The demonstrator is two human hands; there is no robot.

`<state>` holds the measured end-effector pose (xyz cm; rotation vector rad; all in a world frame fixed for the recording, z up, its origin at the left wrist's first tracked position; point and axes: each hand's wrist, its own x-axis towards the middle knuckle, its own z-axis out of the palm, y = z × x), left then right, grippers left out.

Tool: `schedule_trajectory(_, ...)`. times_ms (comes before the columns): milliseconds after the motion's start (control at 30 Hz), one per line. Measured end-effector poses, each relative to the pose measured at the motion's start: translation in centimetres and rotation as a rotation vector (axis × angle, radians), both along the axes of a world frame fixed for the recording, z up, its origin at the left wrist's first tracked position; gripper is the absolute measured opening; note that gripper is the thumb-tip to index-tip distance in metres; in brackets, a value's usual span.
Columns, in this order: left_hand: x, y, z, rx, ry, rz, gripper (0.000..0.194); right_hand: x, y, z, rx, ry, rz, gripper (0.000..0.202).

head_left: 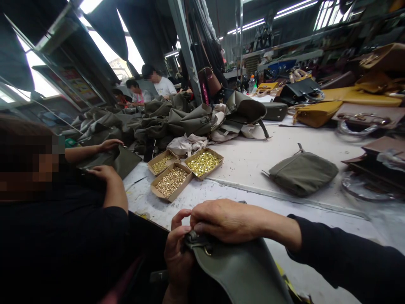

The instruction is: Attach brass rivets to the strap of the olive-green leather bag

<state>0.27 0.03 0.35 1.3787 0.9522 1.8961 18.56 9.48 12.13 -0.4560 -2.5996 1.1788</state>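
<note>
Smooth, faintly glossy grey-green leather-like bag point(243, 266); shiny gold-coloured metal pieces point(172, 180).

Decent open lane on white desk point(249, 147) between cardboard boxes point(160, 195) and olive pouch point(303, 173), just loose bits near boxes. Low strip in front of boxes looks passable too. Back's blocked tho: huge bag heap point(186, 120), metal post point(186, 46) rising behind. Far right jammed with handbags point(367, 114). Left's tight, co-worker's forearm point(115, 190) in way. Gray-green bag point(243, 266) blocks near edge.
</note>
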Motion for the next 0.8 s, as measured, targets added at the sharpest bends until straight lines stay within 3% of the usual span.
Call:
schedule_trajectory(167, 0.3, 0.0, 0.1, -0.013, -0.034, -0.025, 0.033, 0.6, 0.5, -0.7, -0.157, 0.111, 0.047, 0.013)
schedule_trajectory(433, 0.3, -0.2, 0.5, 0.005, 0.109, 0.062, 0.029, 0.6, 0.1, -0.8, 0.085, 0.118, 0.028, 0.042)
schedule_trajectory(633, -0.1, -0.4, 0.7, 0.020, 0.201, 0.069, 0.034, 0.4, 0.4, -0.8, 0.141, 0.039, 0.078, 0.024)
schedule_trajectory(800, 0.1, -0.6, 1.1, -0.013, 0.191, 0.086, 0.029, 0.0, 1.1, -0.5, 0.043, -0.062, 0.162, 0.013)
